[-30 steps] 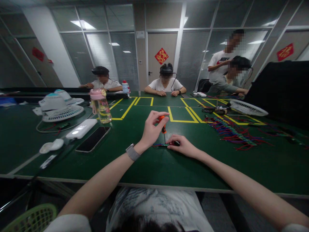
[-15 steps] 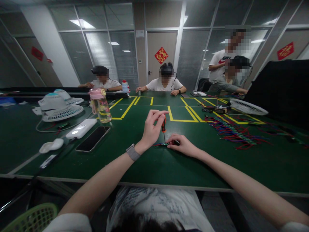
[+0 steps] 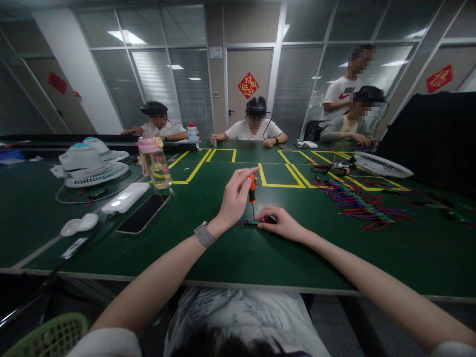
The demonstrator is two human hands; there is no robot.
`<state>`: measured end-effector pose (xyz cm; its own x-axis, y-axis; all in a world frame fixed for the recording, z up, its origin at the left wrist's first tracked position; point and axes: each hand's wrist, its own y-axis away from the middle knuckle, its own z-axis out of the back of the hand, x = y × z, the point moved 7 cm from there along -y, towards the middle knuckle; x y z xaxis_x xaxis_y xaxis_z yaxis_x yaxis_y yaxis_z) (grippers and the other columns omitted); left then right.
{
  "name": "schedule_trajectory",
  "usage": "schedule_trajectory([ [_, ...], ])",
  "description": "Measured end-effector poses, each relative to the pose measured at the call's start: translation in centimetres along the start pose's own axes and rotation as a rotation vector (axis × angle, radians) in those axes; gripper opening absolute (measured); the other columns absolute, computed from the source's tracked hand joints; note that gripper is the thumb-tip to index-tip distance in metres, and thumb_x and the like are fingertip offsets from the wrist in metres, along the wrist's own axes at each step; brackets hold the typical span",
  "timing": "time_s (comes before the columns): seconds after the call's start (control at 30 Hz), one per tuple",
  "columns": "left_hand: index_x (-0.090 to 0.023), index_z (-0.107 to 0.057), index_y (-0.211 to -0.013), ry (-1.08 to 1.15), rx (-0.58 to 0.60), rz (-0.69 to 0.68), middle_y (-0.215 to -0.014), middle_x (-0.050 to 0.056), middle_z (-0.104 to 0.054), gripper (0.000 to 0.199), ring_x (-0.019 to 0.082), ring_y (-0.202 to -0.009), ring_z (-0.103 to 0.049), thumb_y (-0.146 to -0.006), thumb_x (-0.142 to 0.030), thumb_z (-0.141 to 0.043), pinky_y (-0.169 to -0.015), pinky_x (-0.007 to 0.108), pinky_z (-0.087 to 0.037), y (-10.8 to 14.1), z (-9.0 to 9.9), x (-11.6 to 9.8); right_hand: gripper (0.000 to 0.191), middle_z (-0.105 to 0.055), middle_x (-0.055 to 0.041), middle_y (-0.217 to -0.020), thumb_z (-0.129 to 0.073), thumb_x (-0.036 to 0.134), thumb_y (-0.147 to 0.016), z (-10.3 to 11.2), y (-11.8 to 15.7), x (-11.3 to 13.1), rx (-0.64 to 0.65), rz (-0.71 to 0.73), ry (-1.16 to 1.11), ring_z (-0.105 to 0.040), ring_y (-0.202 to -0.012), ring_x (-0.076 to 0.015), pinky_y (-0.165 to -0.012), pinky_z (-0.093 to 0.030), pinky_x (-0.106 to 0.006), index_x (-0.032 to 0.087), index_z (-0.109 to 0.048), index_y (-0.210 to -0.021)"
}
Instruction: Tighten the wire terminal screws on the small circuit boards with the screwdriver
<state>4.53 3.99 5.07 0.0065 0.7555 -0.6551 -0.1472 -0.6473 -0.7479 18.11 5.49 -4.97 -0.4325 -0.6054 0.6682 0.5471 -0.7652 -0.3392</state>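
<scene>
My left hand (image 3: 234, 198) grips a small orange-handled screwdriver (image 3: 253, 191), held upright with its tip down on a small dark part (image 3: 251, 223) with wires that lies on the green table (image 3: 230, 253). A grey band sits on my left wrist. My right hand (image 3: 279, 223) rests on the table and pins the part from the right with its fingertips. The part is mostly hidden under those fingers.
A pile of coloured wires (image 3: 353, 203) lies to the right. To the left are a black phone (image 3: 144, 213), a white power bank (image 3: 125, 197), a pink-lidded bottle (image 3: 155, 162) and white fans (image 3: 89, 166). Other people sit at the far side. A green basket (image 3: 48, 337) is below left.
My left fingers have shifted around the screwdriver handle, which stays upright on the part. My right hand has not moved. A standing person at the back right has straightened.
</scene>
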Motion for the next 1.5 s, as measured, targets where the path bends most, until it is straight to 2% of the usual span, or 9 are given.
schedule_trajectory([
  [0.1, -0.021, -0.058, -0.122, 0.1, 0.035, 0.034, -0.114, 0.008, -0.059, 0.031, 0.014, -0.093, -0.063, -0.094, -0.025, -0.045, -0.076, 0.026, -0.055, 0.0, -0.4, 0.3, 0.02, -0.062, -0.0046, -0.082, -0.066, 0.033, -0.08, 0.0, 0.0, 0.0, 0.003, -0.001, 0.001, -0.057, -0.075, -0.0163, -0.072, -0.046, -0.03, 0.017, -0.072, -0.091],
  [0.3, -0.022, -0.068, -0.102, -0.108, -0.062, -0.018, -0.098, 0.004, -0.056, 0.019, 0.014, -0.091, -0.058, -0.084, -0.028, -0.063, -0.074, 0.022, -0.052, 0.1, 0.5, -0.2, 0.019, -0.061, -0.0047, -0.081, -0.066, 0.031, -0.08, 0.0, 0.0, 0.0, -0.002, -0.006, -0.002, -0.057, -0.075, -0.0161, -0.071, -0.046, -0.03, 0.016, -0.072, -0.091],
  [0.53, -0.022, -0.059, -0.121, 0.059, 0.025, 0.045, -0.116, 0.008, -0.059, 0.032, 0.015, -0.095, -0.063, -0.095, -0.026, -0.041, -0.078, 0.028, -0.055, -0.1, -0.2, 0.2, 0.02, -0.061, -0.0049, -0.081, -0.067, 0.032, -0.08, 0.1, 0.0, 0.3, 0.007, -0.009, 0.006, -0.057, -0.075, -0.0167, -0.072, -0.046, -0.03, 0.016, -0.072, -0.091],
  [0.63, -0.019, -0.058, -0.121, 0.106, 0.012, 0.085, -0.11, 0.008, -0.064, 0.032, 0.015, -0.089, -0.065, -0.093, -0.027, -0.047, -0.077, 0.028, -0.056, -0.1, -0.3, 0.6, 0.019, -0.062, -0.0048, -0.082, -0.067, 0.032, -0.08, 0.1, 0.0, 0.4, 0.006, -0.011, 0.005, -0.056, -0.075, -0.0162, -0.072, -0.047, -0.03, 0.017, -0.072, -0.091],
  [0.8, -0.021, -0.067, -0.104, -0.067, -0.056, 0.028, -0.097, 0.005, -0.059, 0.022, 0.013, -0.084, -0.06, -0.085, -0.03, -0.06, -0.07, 0.021, -0.053, 0.0, 0.4, 0.1, 0.02, -0.062, -0.0049, -0.082, -0.066, 0.033, -0.081, 0.1, 0.0, 0.3, 0.005, -0.007, 0.006, -0.057, -0.075, -0.0162, -0.072, -0.046, -0.03, 0.017, -0.072, -0.091],
  [0.9, -0.022, -0.068, -0.107, -0.101, -0.046, 0.025, -0.102, 0.005, -0.058, 0.024, 0.013, -0.089, -0.059, -0.091, -0.029, -0.052, -0.073, 0.022, -0.053, 0.0, 0.5, 0.1, 0.02, -0.062, -0.0051, -0.081, -0.066, 0.033, -0.081, 0.1, 0.1, 0.3, 0.004, -0.007, 0.007, -0.057, -0.075, -0.0163, -0.072, -0.046, -0.03, 0.016, -0.072, -0.091],
  [1.07, -0.021, -0.057, -0.125, 0.085, 0.002, 0.084, -0.117, 0.009, -0.061, 0.034, 0.016, -0.097, -0.063, -0.095, -0.027, -0.041, -0.079, 0.029, -0.056, 0.0, 0.0, 1.0, 0.022, -0.062, -0.0053, -0.082, -0.066, 0.035, -0.081, 0.1, 0.0, 0.3, -0.002, -0.01, 0.007, -0.057, -0.075, -0.016, -0.071, -0.047, -0.03, 0.016, -0.072, -0.09],
  [1.33, -0.021, -0.068, -0.103, -0.124, -0.088, 0.013, -0.098, 0.005, -0.059, 0.021, 0.014, -0.089, -0.059, -0.084, -0.029, -0.062, -0.073, 0.022, -0.053, 0.0, 0.8, 0.1, 0.02, -0.061, -0.005, -0.081, -0.067, 0.032, -0.08, 0.1, 0.0, 0.2, 0.0, -0.004, -0.006, -0.057, -0.074, -0.0163, -0.071, -0.047, -0.03, 0.017, -0.072, -0.091],
  [1.5, -0.023, -0.065, -0.113, -0.074, -0.043, 0.022, -0.11, 0.007, -0.06, 0.028, 0.015, -0.094, -0.06, -0.093, -0.028, -0.046, -0.078, 0.026, -0.053, -0.1, 0.5, 0.3, 0.02, -0.062, -0.0049, -0.082, -0.067, 0.034, -0.08, 0.0, 0.0, 0.1, 0.0, -0.003, -0.014, -0.056, -0.074, -0.0161, -0.072, -0.047, -0.031, 0.017, -0.072, -0.091],
])
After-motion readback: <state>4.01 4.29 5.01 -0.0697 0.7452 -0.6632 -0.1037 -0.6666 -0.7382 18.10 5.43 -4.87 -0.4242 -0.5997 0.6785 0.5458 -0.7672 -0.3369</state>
